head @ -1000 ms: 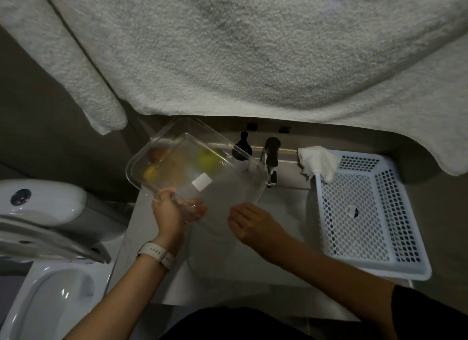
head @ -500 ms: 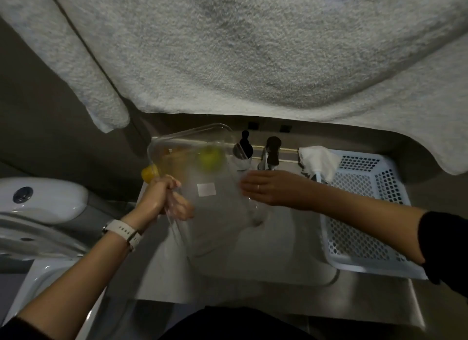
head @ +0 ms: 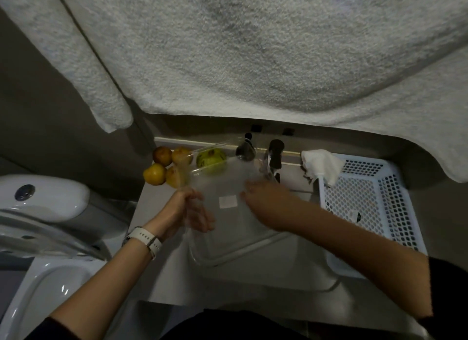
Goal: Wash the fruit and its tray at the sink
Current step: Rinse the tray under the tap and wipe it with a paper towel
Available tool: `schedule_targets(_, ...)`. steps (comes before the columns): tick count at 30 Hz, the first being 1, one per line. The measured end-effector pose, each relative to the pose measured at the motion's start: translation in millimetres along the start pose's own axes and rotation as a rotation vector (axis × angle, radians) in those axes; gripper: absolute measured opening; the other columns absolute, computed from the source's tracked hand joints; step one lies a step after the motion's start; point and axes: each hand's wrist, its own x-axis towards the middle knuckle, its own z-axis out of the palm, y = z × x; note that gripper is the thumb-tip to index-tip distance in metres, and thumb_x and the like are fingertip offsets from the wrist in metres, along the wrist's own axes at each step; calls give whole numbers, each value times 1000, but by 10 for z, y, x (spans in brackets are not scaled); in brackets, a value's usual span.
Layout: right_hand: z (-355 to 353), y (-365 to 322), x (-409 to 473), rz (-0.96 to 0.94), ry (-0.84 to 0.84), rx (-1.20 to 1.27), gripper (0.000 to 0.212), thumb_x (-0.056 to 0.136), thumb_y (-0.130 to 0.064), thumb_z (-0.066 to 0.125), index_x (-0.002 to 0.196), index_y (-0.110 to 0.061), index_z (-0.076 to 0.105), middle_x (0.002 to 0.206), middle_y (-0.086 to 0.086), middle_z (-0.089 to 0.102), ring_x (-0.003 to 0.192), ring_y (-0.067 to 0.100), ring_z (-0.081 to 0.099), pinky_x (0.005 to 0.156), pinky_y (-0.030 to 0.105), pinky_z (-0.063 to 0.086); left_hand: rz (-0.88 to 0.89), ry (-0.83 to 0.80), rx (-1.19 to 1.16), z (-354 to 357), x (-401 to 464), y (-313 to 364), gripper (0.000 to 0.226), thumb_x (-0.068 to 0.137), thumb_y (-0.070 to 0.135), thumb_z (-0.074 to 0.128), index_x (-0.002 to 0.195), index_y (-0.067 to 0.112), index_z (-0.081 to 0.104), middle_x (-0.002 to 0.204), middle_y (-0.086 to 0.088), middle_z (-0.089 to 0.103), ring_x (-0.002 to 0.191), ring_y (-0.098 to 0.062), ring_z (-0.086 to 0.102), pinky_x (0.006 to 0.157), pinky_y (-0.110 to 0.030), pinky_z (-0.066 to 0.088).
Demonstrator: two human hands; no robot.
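Note:
A clear plastic tray (head: 228, 238) with a white sticker is held over the sink basin (head: 291, 271), tilted on its side. My left hand (head: 187, 213) grips its left rim. My right hand (head: 266, 200) rests with straight fingers against the tray's inner face, below the tap (head: 274, 154). The picture is blurred there. Several fruits lie on the counter's back left corner: yellow-brown round ones (head: 162, 164) and a green one (head: 211, 159) seen partly through the tray's far end.
A white perforated basket (head: 374, 213) stands right of the sink with a white cloth (head: 321, 164) on its back corner. A dark soap pump (head: 245, 149) sits by the tap. A toilet (head: 43, 213) is at the left. A grey towel (head: 253, 48) hangs overhead.
The tray came down over the basin and the fruits now lie uncovered on the back left corner. My right hand moved from the tap area onto the tray.

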Motion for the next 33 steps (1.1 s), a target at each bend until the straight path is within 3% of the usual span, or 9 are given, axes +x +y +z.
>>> schedule_targets(3, 205, -201, 59, 179, -114, 172, 71, 99, -49, 35, 151, -5, 16, 159, 19, 8, 147, 33, 10, 116, 49, 15, -36, 6, -13, 54, 34, -73, 22, 97, 19, 36, 104, 2, 46, 76, -37, 63, 54, -41, 66, 47, -34, 55)
schedule_targets(6, 372, -196, 240, 200, -51, 301, 79, 99, -54, 29, 152, -9, -8, 160, 12, -16, 147, 28, -16, 121, 44, -5, -28, 0, -20, 99, 71, -135, 22, 96, 20, 39, 104, 2, 47, 73, -39, 62, 52, -43, 65, 46, -35, 54)
schedule_targets(12, 503, -534, 390, -93, 127, 301, 62, 103, -36, 27, 154, -11, 2, 162, 10, -7, 148, 22, -14, 120, 37, -10, 28, 38, 40, 142, 202, -220, 39, 102, 40, 41, 107, 5, 56, 91, -22, 65, 70, -33, 65, 63, -38, 56)
schedule_targets(15, 525, -582, 225, -179, 58, 337, 64, 103, -33, 34, 155, -20, -2, 161, 1, -14, 148, 21, -15, 120, 37, -6, 75, 162, 2, 51, 229, -248, 41, 103, 39, 36, 111, 4, 56, 101, -26, 61, 78, -34, 61, 67, -38, 53)
schedule_targets(18, 517, -468, -24, -267, -118, 322, 62, 102, -30, 37, 154, -31, 2, 160, -6, -18, 146, 20, -22, 118, 39, -9, 86, 197, 17, -71, 195, -279, 42, 103, 41, 35, 109, 3, 52, 88, -30, 65, 65, -36, 64, 57, -41, 56)
schedule_targets(22, 584, -269, -226, -23, -183, 342, 59, 104, -38, 28, 152, -38, -7, 157, -8, -26, 144, 23, -26, 118, 41, -4, 45, 156, -14, -88, 154, -289, 40, 103, 41, 34, 110, 3, 45, 74, -34, 67, 60, -46, 67, 49, -39, 56)
schedule_targets(26, 695, -296, -14, 234, -24, 379, 70, 102, -43, 32, 153, -17, -9, 159, 7, -22, 147, 25, -19, 119, 36, 1, -7, 132, -81, 24, 205, -356, 33, 101, 37, 41, 104, 5, 46, 77, -42, 63, 59, -49, 66, 50, -44, 56)
schedule_targets(30, 768, -347, 348, 286, 49, 443, 73, 102, -47, 28, 152, -9, -9, 160, 9, -18, 146, 24, -21, 120, 39, -10, 25, 140, -118, 136, 219, -485, 31, 100, 34, 46, 97, 3, 52, 62, -32, 63, 50, -38, 66, 46, -40, 56)
schedule_targets(33, 826, -414, 434, 197, 56, 464, 69, 102, -46, 28, 153, -18, -9, 160, 3, -20, 146, 23, -22, 119, 42, -13, 36, 230, -41, 117, 278, -553, 32, 100, 33, 47, 93, 2, 55, 77, -30, 63, 61, -35, 66, 55, -38, 56)
